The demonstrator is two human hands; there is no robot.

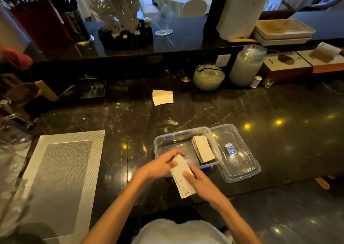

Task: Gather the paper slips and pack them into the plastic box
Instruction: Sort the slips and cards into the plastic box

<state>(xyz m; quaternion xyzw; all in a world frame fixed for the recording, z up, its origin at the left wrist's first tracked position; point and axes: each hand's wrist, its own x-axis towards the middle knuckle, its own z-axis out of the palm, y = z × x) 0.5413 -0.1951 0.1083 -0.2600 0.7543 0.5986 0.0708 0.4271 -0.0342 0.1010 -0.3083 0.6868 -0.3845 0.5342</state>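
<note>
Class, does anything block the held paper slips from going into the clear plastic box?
Nothing visible does. Both hands hold the white paper slips just over the clear plastic box, whose lid lies alongside; its left half is free.

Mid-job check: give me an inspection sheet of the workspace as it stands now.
Surface: dark marble counter, glossy, with light reflections.
Job's things: plastic box open, one slip bundle inside at its right end; lid lying beside it; loose slips farther back on the counter.
Clutter: woven placemat, glass bowl, frosted jar.
Grips: left hand and right hand both hold a slip stack at the box's near edge.
Cables: black cord draped over the bowl, below the wall socket.
Surroundings: raised ledge with white coral decoration and stacked trays.
</note>
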